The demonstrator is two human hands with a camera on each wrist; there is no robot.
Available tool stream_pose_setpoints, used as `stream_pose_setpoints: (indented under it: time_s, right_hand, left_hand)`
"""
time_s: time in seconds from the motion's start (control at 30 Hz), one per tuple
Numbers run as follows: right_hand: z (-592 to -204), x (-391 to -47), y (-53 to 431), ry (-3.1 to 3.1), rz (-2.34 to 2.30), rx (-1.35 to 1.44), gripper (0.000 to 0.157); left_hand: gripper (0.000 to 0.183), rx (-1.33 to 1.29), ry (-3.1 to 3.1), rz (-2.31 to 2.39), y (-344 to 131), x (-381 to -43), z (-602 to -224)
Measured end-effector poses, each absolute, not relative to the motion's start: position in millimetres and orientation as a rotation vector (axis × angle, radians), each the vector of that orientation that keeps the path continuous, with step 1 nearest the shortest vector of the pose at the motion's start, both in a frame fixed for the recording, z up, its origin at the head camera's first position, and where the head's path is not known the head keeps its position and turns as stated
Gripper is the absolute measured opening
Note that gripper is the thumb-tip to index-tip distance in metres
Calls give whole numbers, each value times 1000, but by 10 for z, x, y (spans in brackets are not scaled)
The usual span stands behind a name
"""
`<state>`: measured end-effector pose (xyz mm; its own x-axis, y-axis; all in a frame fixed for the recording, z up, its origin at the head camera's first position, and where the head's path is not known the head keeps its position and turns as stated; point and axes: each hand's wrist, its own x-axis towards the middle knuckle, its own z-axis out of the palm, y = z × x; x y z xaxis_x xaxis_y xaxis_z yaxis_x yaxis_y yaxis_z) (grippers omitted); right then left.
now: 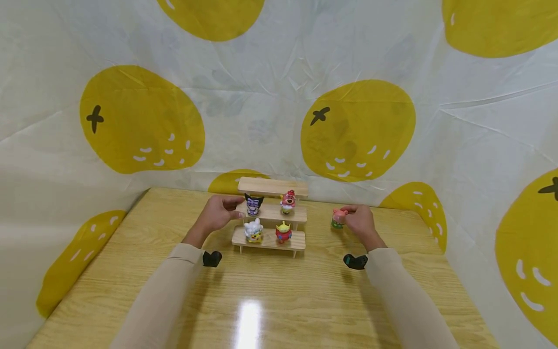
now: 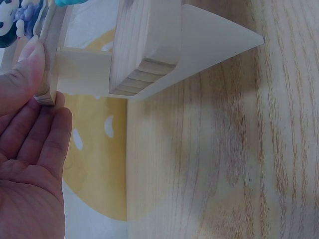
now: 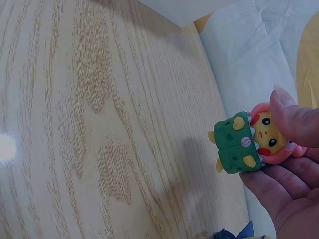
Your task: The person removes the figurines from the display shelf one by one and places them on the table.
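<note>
A three-tier wooden display stand [image 1: 270,212] holds small figurines on its lower two tiers. My left hand [image 1: 215,213] pinches the left end of the middle tier, thumb above and fingers beneath, beside a purple figurine with black pointed ears [image 1: 253,205]. To the right of the stand, my right hand [image 1: 360,220] grips a figurine with a pink hood, yellow face and green body [image 3: 237,144] by its head, over the table. A red-and-pink figurine [image 1: 287,203] shares the middle tier. Below stand a fluffy white one [image 1: 253,230] and a yellow-topped one in red [image 1: 283,233].
The top tier [image 1: 272,186] is bare wood. Behind the wood-grain table [image 1: 279,300] hangs a white cloth [image 1: 253,106] printed with big yellow fruit, which also encloses both sides. Black devices [image 1: 355,261] sit at both wrists.
</note>
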<state>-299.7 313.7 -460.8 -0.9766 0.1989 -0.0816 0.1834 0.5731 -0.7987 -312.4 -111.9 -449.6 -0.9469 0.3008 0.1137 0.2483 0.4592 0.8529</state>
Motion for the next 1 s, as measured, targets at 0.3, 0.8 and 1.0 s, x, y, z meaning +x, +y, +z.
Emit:
stream_pose_setpoints:
  time_s: [0.3, 0.8, 1.0]
  right_hand:
    - [-4628, -3006, 3130, -2746, 1398, -332, 38]
    - [-4672, -3012, 3125, -2733, 1416, -347, 40]
    - [-4679, -3020, 3124, -2732, 1425, -375, 41]
  left_hand:
    - [49, 510, 2655, 1512, -1113, -3129, -4506]
    - [50, 520, 2649, 1512, -1114, -3121, -4494]
    - [50, 506, 2646, 1525, -1113, -3134, -4493]
